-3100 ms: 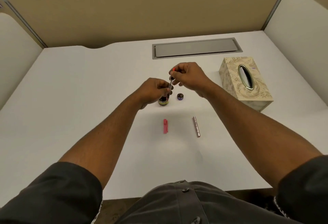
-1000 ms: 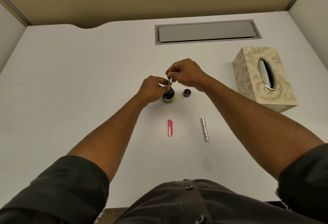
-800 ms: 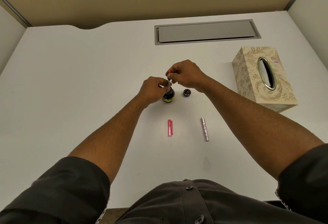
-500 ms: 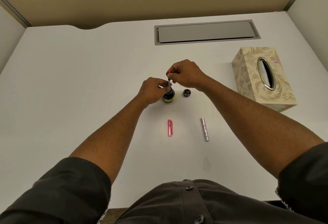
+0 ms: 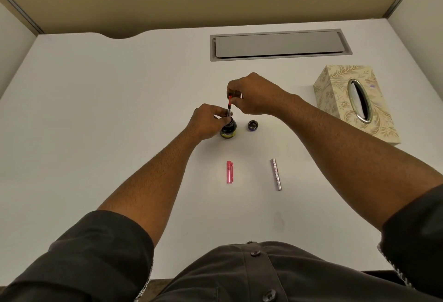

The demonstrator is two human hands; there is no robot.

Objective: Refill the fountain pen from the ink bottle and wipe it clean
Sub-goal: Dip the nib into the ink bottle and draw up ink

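Observation:
A small dark ink bottle (image 5: 228, 129) with a yellow label stands open mid-desk. The pen's inner section (image 5: 229, 108), thin with a red top end, stands upright with its lower tip in the bottle's mouth. My left hand (image 5: 208, 121) pinches the section's lower part just above the bottle. My right hand (image 5: 254, 94) grips the red top end from above. The bottle's cap (image 5: 253, 125) lies just right of the bottle. A pink pen cap (image 5: 230, 172) and a silvery patterned pen barrel (image 5: 276, 174) lie nearer me on the desk.
A cream floral tissue box (image 5: 340, 91) sits at the right, with an oval metal-rimmed slot on top. A grey cable hatch (image 5: 280, 44) is set into the white desk (image 5: 96, 110) at the back. Beige partition walls enclose the desk.
Since 3.1 s ago the camera tilted down toward the desk. Both hands stay on the pen section in the bottle; over the last second the right hand's fingers shifted slightly on the red end.

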